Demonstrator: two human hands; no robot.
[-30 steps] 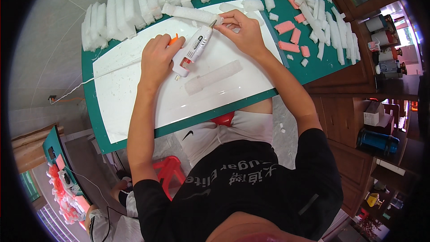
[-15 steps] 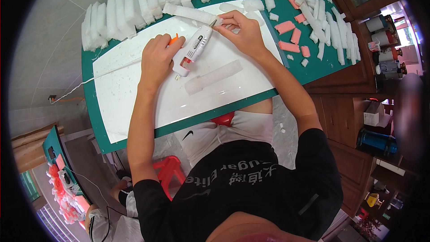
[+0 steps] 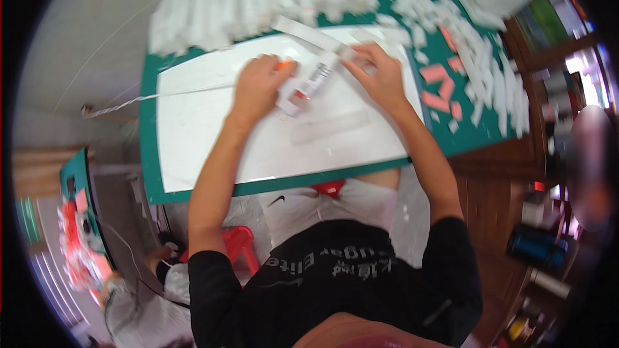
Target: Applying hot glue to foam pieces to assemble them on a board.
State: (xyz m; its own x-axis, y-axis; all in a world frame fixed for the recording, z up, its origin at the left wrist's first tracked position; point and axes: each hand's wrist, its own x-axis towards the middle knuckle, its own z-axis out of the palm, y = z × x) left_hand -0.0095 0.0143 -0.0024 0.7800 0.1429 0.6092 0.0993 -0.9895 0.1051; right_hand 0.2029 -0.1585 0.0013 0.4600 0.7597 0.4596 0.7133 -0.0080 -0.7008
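We have our left hand (image 3: 261,87) closed around the handle of a white glue gun (image 3: 314,78), fingers wrapped over it from the left, with an orange part (image 3: 285,64) showing beside the thumb. The gun's body slants up and to the right from that grip, its nozzle end reaching close to our right hand (image 3: 380,77). There our fingers are bent and drawn narrow at the right-hand end of a white foam strip (image 3: 306,33); blur keeps us from telling whether they pinch it or only touch it. The strip runs up and to the left, away from those fingers, beyond the gun.

Below the gun, nearer our body and apart from both hands, a second pale strip (image 3: 329,127) lies slantwise on the white sheet (image 3: 213,116), which covers the middle of the green tabletop (image 3: 155,167). A white cord (image 3: 193,90) stretches leftward from beside our left hand. A row of white foam bars (image 3: 232,0) stands along the far side, and pink foam pieces (image 3: 435,74) lie to the right, just past the sheet's edge.
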